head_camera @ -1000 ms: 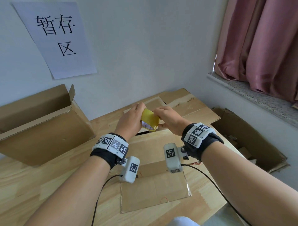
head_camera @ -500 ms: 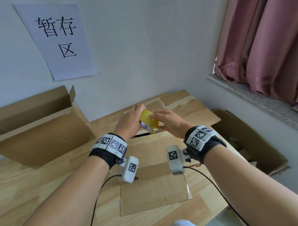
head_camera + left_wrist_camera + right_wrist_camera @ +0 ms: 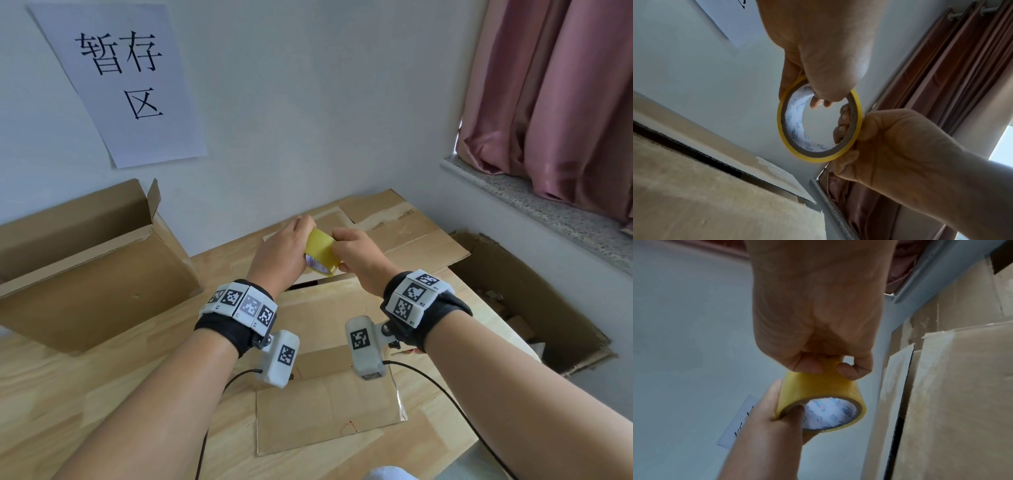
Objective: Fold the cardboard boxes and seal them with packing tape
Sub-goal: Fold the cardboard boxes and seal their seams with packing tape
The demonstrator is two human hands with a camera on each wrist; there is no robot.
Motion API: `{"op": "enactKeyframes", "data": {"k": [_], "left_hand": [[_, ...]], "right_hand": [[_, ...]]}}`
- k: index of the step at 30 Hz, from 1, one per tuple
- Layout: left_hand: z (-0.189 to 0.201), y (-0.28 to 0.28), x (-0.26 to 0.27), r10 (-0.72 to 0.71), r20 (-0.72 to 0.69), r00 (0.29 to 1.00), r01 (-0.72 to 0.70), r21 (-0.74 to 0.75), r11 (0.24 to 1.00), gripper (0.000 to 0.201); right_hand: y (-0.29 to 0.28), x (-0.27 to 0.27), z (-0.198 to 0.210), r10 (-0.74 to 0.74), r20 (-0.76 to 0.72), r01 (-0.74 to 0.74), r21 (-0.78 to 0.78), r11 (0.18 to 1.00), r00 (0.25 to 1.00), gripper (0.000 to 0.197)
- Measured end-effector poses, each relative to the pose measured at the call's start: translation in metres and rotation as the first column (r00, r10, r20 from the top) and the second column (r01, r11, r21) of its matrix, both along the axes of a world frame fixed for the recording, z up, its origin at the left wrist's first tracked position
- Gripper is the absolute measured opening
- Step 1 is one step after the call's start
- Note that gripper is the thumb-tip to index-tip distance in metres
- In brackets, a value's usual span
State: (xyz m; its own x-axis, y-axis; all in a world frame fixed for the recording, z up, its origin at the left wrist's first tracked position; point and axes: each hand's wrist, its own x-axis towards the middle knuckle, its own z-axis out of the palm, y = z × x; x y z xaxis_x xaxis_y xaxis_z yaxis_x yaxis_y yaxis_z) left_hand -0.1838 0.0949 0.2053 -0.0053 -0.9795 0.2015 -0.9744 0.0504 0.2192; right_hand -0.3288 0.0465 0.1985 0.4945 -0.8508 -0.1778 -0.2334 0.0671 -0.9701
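Tape roll (image 3: 320, 251) held in the air between my two hands, above the box (image 3: 329, 308). Left hand (image 3: 281, 255) grips its rim, finger through the core; right hand (image 3: 359, 255) pinches the outer wrap. Roll axis is tilted; I judge the pull goes rightward.

tape roll (image 3: 320, 251) now more upright
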Motion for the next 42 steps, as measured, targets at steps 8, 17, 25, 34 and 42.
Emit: {"op": "enactKeyframes", "data": {"k": [8, 17, 25, 34, 42], "left_hand": [[-0.001, 0.0, 0.005, -0.007, -0.055, 0.998, 0.008, 0.025, 1.0, 0.026], [-0.001, 0.003, 0.006, -0.023, -0.034, 0.999, 0.024, 0.017, 1.0, 0.028], [-0.001, 0.0, 0.007, -0.021, -0.083, 0.996, 0.023, 0.025, 0.999, 0.031], [-0.006, 0.002, 0.013, 0.072, -0.34, 0.938, -0.072, 0.012, 0.997, 0.051], [-0.004, 0.002, 0.01, 0.056, -0.183, 0.981, -0.059, -0.011, 0.998, 0.056]], "right_hand": [[0.003, -0.003, 0.003, 0.033, 0.081, -0.038, 0.061, 0.997, 0.996, 0.019], [0.003, -0.001, -0.002, 0.04, 0.104, -0.046, 0.048, 0.998, 0.994, 0.015], [0.0, -0.006, -0.002, 0.172, 0.121, -0.183, 0.09, 0.979, 0.978, 0.019], [0.002, -0.011, -0.007, 0.221, 0.22, -0.259, 0.16, 0.953, 0.95, 0.024], [0.008, -0.006, -0.003, 0.209, 0.171, -0.239, 0.174, 0.955, 0.963, 0.019]]}}
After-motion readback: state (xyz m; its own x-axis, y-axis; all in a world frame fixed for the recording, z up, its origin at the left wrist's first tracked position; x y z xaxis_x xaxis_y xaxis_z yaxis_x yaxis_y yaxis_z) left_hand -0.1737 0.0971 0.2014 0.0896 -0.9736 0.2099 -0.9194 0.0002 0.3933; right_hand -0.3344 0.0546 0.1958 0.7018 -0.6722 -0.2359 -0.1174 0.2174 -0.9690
